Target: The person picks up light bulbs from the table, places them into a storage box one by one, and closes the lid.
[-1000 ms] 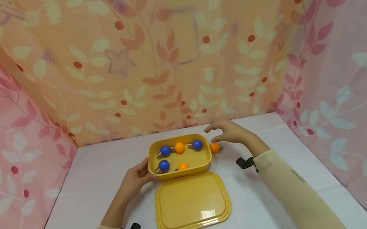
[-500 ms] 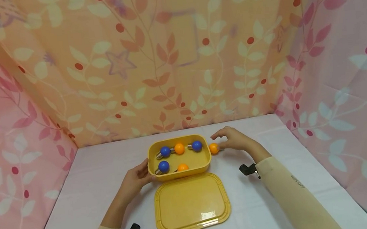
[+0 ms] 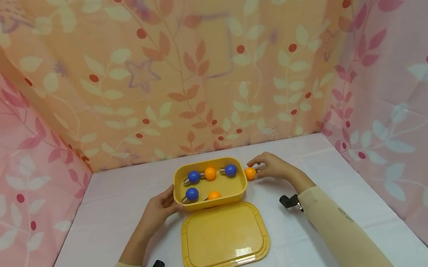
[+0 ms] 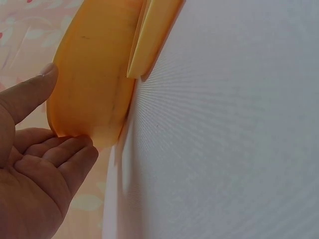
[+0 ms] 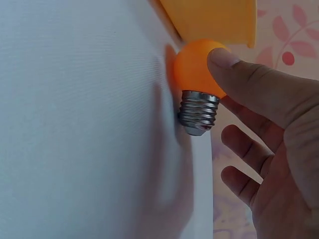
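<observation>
My right hand (image 3: 277,167) is just right of a yellow plastic box (image 3: 230,199). In the right wrist view its thumb and index finger pinch an orange light bulb (image 5: 192,69) by the globe, and the other fingers are loosely bent. The bulb's metal screw base (image 5: 198,112) points away from the box, close to the white tabletop. At the box's left end, my left hand (image 3: 160,206) holds the corner, with the thumb at the front wall and the fingers along the end. Inside lie several blue light bulbs (image 3: 231,170) and orange light bulbs (image 3: 210,173).
A flat yellow lid (image 3: 225,236) lies on the white tablecloth (image 3: 312,245) directly in front of the box. Floral curtains (image 3: 209,86) enclose the table at the back and on both sides.
My right hand has come down from beside the box's right rim to the orange bulb outside the box and now pinches it. The left hand and the box have stayed in place.
</observation>
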{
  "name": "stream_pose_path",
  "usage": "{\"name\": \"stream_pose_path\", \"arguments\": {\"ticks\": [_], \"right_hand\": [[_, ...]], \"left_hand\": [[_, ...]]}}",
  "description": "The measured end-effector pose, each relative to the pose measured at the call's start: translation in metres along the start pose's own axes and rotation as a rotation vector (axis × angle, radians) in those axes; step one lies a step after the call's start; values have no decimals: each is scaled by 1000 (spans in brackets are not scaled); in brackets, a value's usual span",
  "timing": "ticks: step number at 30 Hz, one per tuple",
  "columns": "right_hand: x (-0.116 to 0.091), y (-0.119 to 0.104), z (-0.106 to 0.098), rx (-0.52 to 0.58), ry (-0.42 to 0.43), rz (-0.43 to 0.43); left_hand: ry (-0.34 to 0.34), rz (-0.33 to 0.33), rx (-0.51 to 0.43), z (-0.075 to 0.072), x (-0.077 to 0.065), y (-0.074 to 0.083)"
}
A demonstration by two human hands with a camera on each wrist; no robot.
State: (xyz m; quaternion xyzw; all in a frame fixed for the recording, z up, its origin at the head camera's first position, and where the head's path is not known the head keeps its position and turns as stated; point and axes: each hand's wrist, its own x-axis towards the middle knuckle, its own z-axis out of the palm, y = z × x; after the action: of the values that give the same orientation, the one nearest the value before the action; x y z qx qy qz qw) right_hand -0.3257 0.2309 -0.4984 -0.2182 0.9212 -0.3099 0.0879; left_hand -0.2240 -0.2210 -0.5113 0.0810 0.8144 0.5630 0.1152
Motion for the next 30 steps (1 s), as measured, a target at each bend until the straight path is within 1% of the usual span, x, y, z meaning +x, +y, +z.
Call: {"name": "stream_pose_path", "arguments": {"ticks": [4, 8, 12, 16, 23, 30], "right_hand": [[0, 2, 3, 6, 0, 3], [1, 3, 6, 34, 7, 16], [1, 4, 8, 38, 15, 33], [2, 4, 9, 30, 18, 30], [1, 5, 5, 28, 25, 47], [-2, 0, -4, 27, 34, 12]], "left_hand": [[-9, 26, -3, -1, 1, -1], [-2, 49, 1, -2, 2, -2], [-3, 43, 2, -1, 2, -2], [-4, 28, -13, 0, 1, -2], [7, 5, 0, -1, 1, 1], [3, 2, 21, -1, 0, 1]]}}
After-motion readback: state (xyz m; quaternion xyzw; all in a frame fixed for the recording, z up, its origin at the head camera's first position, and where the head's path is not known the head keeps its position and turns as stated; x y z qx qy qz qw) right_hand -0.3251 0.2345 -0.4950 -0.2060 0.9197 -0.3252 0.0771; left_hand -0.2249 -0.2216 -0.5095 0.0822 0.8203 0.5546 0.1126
